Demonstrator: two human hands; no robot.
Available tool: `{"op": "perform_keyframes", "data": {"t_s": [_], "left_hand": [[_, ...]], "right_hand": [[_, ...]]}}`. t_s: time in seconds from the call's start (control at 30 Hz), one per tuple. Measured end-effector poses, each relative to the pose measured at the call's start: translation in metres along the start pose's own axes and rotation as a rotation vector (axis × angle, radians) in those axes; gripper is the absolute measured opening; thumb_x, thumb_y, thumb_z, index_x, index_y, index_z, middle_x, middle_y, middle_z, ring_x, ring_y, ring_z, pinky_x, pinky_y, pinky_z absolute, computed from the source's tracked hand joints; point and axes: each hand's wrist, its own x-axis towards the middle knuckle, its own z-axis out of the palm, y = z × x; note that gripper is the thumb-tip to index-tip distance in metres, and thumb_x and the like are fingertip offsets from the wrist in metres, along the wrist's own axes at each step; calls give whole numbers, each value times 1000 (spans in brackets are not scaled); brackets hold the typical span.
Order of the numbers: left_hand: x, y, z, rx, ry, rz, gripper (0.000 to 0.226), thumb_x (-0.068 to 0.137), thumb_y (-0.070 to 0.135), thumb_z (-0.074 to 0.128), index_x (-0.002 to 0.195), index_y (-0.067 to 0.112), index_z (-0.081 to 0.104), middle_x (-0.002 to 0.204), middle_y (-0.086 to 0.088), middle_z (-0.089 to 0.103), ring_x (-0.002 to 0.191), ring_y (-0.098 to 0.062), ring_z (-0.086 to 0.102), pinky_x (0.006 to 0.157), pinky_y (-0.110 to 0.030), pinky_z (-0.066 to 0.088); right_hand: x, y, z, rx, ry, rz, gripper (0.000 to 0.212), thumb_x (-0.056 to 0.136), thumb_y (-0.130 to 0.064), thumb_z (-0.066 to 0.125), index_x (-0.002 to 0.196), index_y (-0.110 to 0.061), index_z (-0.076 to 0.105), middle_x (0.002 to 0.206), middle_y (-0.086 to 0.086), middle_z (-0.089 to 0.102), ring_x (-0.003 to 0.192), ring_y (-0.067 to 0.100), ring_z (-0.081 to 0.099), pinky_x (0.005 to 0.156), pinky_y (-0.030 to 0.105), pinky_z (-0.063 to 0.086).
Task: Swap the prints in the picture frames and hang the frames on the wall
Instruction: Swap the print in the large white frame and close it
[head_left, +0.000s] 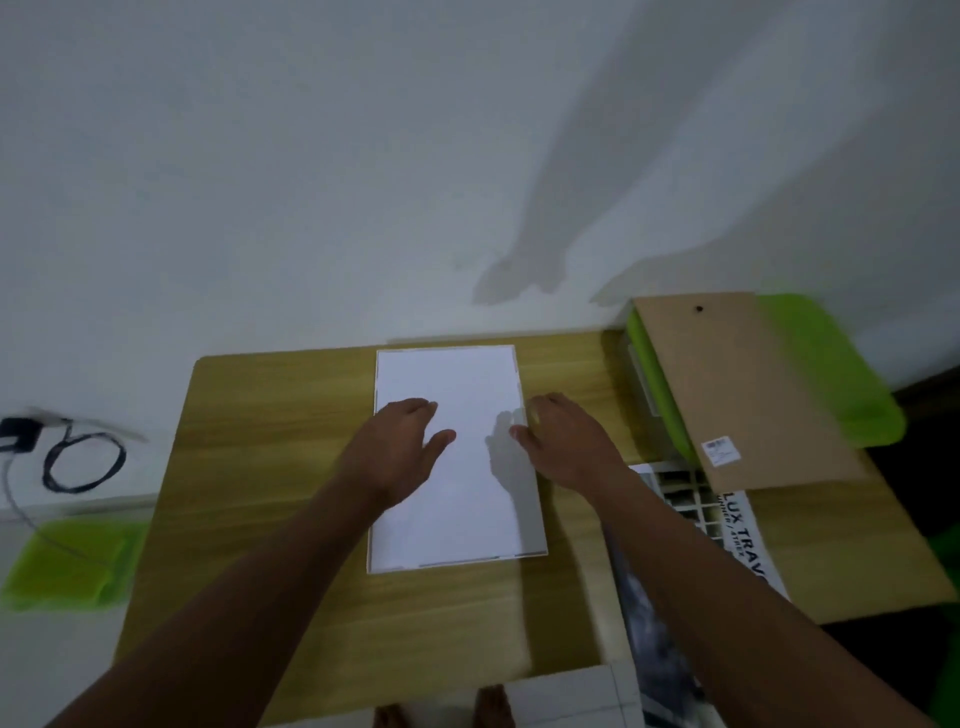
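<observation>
My two forearms reach in from the bottom edge, over bare feet (493, 706) at the table's near side, to a white sheet (457, 519) lying flat in the middle of the wooden table (260, 467). The sheet appears to sit inside a picture frame (536, 525), of which only a thin border shows. Its long axis runs straight away from me towards the wall (311, 156). The left hand (400, 441) lies palm down on the far-left part of the sheet, fingers straight and spread, holding nothing. The right hand (566, 441) is at the sheet's right long edge with its fingertips on the border, but blur hides whether they pinch the edge or only touch it. I judge the sheet is being seated squarely in the frame. The brown backing board (737, 395) would go on next. It lies well apart to the right, propped across a green stool (841, 374), its long axis tilted from the sheet's, so it would have to be turned into line. The right hand is clearly the nearer one. A lettered print (737, 540) lies on the table just below that board, close by the right forearm.
</observation>
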Motion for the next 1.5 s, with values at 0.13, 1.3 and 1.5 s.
{"op": "perform_keyframes", "data": {"t_s": [0.13, 1.3, 1.5], "left_hand": [[21, 53, -16, -51, 57, 121, 46, 96, 46, 48, 128, 14, 59, 128, -3, 60, 119, -22, 54, 98, -33, 41], [132, 306, 95, -765, 150, -611, 67, 69, 14, 82, 130, 11, 55, 117, -8, 66, 99, -25, 65, 87, -43, 56], [104, 282, 60, -937, 156, -582, 55, 72, 1, 78, 123, 10, 60, 101, -1, 71, 86, -20, 69, 81, -39, 58]], "right_hand": [[-20, 22, -42, -7, 33, 75, 48, 99, -42, 50, 135, -10, 53, 134, 9, 58, 123, 27, 53, 97, 37, 46], [-24, 326, -146, 448, 98, 438, 76, 72, -30, 86, 137, -8, 54, 126, 10, 65, 111, 27, 63, 95, 38, 51], [-36, 294, -148, 616, 67, 419, 76, 65, -28, 91, 129, -15, 51, 114, 10, 69, 97, 27, 69, 87, 43, 56]]}}
